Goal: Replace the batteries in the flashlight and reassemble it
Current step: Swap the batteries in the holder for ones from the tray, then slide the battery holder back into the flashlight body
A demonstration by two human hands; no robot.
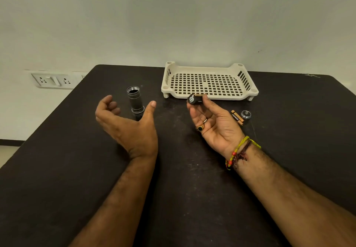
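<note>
Flashlight body (135, 100) is standing upright on the dark table (57, 169), open threaded end up, just beyond the left hand (127, 125), which is hovering loose and grasping nothing. Right hand (210, 119) is pinching the battery holder (195, 99) in front of the cream tray (210, 82); probably a cell is in it, too small to confirm. A loose battery (237, 117) and the tail cap (246, 114) are lying touching at the right. Risk: the standing body tipping if the left hand bumps it, the battery rolling, a cell going in reversed.
</note>
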